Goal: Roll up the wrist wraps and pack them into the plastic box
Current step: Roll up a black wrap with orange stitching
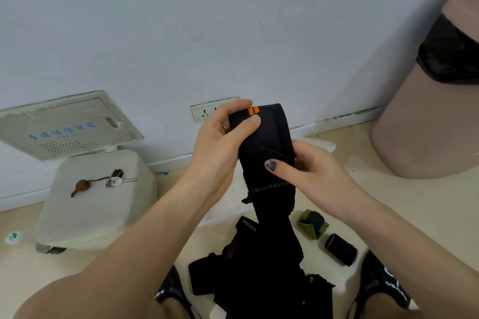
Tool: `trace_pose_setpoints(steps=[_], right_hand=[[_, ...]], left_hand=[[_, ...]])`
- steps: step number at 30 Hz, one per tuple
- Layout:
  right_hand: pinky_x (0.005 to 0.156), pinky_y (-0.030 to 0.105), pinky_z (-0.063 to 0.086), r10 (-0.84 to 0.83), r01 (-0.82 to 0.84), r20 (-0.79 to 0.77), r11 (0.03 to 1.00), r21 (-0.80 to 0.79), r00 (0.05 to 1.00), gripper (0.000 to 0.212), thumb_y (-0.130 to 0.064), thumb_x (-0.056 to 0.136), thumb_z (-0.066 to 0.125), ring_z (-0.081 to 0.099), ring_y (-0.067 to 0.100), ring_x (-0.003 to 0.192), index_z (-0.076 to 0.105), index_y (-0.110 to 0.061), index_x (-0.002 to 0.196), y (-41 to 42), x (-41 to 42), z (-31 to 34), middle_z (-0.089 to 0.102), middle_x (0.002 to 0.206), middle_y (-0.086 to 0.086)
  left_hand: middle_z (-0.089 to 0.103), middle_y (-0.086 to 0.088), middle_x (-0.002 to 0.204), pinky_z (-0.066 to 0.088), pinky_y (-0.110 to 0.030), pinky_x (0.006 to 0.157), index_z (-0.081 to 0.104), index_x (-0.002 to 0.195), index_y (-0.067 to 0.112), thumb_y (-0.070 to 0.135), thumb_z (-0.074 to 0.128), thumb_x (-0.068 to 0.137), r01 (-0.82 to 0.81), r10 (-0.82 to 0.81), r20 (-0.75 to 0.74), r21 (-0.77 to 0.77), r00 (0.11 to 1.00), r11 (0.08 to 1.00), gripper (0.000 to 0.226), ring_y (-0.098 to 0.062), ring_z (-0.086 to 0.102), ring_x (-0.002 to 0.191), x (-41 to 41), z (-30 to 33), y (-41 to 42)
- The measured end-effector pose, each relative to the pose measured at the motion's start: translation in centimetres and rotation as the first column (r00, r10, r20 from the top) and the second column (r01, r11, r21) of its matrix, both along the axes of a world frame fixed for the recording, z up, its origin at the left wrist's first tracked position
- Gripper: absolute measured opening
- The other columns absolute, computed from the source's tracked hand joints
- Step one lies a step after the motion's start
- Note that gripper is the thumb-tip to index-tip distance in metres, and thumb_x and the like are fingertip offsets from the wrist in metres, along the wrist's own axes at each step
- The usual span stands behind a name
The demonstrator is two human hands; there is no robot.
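Observation:
I hold a black wrist wrap [267, 134] with two orange stripes up in front of me. My left hand [223, 147] pinches its top end near the stripes. My right hand [308, 168] grips its right edge lower down, thumb on the fabric. The wrap's tail hangs down into a pile of black wraps [259, 267] on the floor between my feet. A rolled green-and-black wrap [312, 223] and a rolled black wrap [340, 248] lie on the floor to the right. A clear plastic box [321, 144] shows partly behind my hands.
A white lidded container [90, 202] stands at the left with keys [114, 180] on top. A beige bin [430, 111] with a black liner stands at the right. The wall has a socket [207, 111] and a metal panel [67, 124]. My shoes [381, 285] flank the pile.

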State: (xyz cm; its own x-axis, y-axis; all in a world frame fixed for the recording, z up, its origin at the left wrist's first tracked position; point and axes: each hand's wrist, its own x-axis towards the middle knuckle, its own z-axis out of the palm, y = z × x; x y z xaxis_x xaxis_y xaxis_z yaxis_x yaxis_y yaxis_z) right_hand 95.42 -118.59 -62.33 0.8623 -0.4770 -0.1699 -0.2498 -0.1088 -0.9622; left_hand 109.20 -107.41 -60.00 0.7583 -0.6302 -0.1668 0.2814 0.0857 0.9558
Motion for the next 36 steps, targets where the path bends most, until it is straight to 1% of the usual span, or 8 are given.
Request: trace_pose_setpoints(steps=[7, 10, 13, 16, 23, 29, 33, 36], right_hand=[[0.095, 0.043, 0.06, -0.099, 0.087, 0.068, 0.984, 0.158, 0.993, 0.019, -0.014, 0.096, 0.07, 0.076, 0.018, 0.1, 0.077, -0.019, 0.113, 0.5, 0.5, -0.1, 0.08, 0.104, 0.002], [0.095, 0.044, 0.06, -0.075, 0.068, 0.041, 0.987, 0.145, 0.996, 0.021, -0.014, 0.097, 0.07, 0.076, 0.017, 0.1, 0.077, -0.021, 0.115, 0.6, 0.6, -0.1, 0.08, 0.104, 0.0], [0.092, 0.048, 0.059, -0.067, 0.067, 0.004, 0.997, -0.037, 0.998, 0.02, -0.038, 0.094, 0.07, 0.071, 0.019, 0.102, 0.075, -0.031, 0.112, 0.3, 0.9, -0.2, 0.076, 0.102, 0.001], [0.089, 0.044, 0.056, -0.052, 0.029, -0.09, 0.971, -0.236, 0.995, 0.038, -0.059, 0.087, 0.056, 0.061, 0.015, 0.107, 0.063, -0.03, 0.111, 0.4, 1.1, 0.2, 0.066, 0.104, -0.005], [0.079, 0.055, 0.059, -0.048, 0.044, -0.072, 0.998, -0.052, 0.996, 0.018, -0.027, 0.102, 0.061, 0.073, 0.02, 0.087, 0.053, -0.023, 0.117, 2.3, 1.6, -0.4, 0.074, 0.097, -0.001], [0.085, 0.058, 0.058, -0.076, 0.076, -0.013, 0.997, 0.003, 0.997, 0.024, -0.03, 0.095, 0.063, 0.073, 0.021, 0.092, 0.057, -0.031, 0.119, 2.3, 1.9, 0.1, 0.075, 0.098, -0.005], [0.086, 0.059, 0.057, -0.075, 0.076, -0.038, 0.996, 0.036, 0.996, 0.019, -0.027, 0.099, 0.061, 0.072, 0.024, 0.092, 0.056, -0.032, 0.117, 1.9, 1.7, 0.2, 0.073, 0.097, -0.004], [0.093, 0.051, 0.058, -0.104, 0.109, -0.041, 0.984, 0.138, 0.994, 0.021, -0.02, 0.102, 0.061, 0.073, 0.014, 0.099, 0.059, -0.032, 0.119, 1.3, 1.7, 0.6, 0.074, 0.104, -0.007]], left_hand=[[0.073, -0.004, 0.106, 0.058, -0.038, 0.09, 0.067, 0.127, 0.036, 0.01, 0.061, 0.102, 0.098, -0.102, 0.065, 0.053, 0.993, 0.994, 0.036, -0.02, 0.07, 0.097, -0.6, -1.5, -0.4], [0.073, 0.0, 0.104, 0.058, -0.034, 0.085, 0.068, 0.125, 0.029, 0.004, 0.057, 0.102, 0.08, -0.082, 0.034, 0.057, 0.996, 0.995, 0.036, -0.019, 0.069, 0.096, -0.5, -1.9, -0.9], [0.072, 0.001, 0.108, 0.057, -0.034, 0.084, 0.068, 0.124, 0.022, -0.001, 0.053, 0.101, 0.058, -0.057, -0.026, 0.045, 0.998, 0.997, 0.035, -0.019, 0.069, 0.098, -0.4, -1.7, -1.2], [0.07, -0.004, 0.112, 0.058, -0.033, 0.082, 0.067, 0.124, 0.021, 0.0, 0.051, 0.102, 0.054, -0.052, -0.06, 0.032, 0.997, 0.998, 0.034, -0.019, 0.068, 0.097, -0.3, -1.1, -1.5], [0.073, 0.0, 0.102, 0.057, -0.026, 0.075, 0.072, 0.113, 0.022, 0.009, 0.071, 0.094, -0.032, 0.034, -0.029, 0.078, 0.999, 0.996, 0.024, -0.016, 0.071, 0.092, -0.1, -1.3, -1.9], [0.075, 0.002, 0.104, 0.055, -0.031, 0.084, 0.078, 0.09, 0.024, 0.003, 0.05, 0.101, 0.005, -0.013, 0.072, 0.111, 0.997, 0.994, 0.037, -0.014, 0.069, 0.095, 0.0, -1.0, -1.8], [0.076, -0.004, 0.111, 0.057, -0.025, 0.077, 0.078, 0.093, 0.016, -0.004, 0.039, 0.099, 0.041, -0.033, -0.07, 0.104, 0.997, 0.994, 0.044, -0.014, 0.07, 0.093, 0.2, -0.6, -1.9], [0.073, -0.012, 0.121, 0.061, -0.031, 0.084, 0.075, 0.107, 0.012, -0.008, 0.036, 0.097, 0.085, -0.069, -0.148, 0.101, 0.987, 0.991, 0.045, -0.022, 0.07, 0.101, 0.3, -0.5, -1.9]])
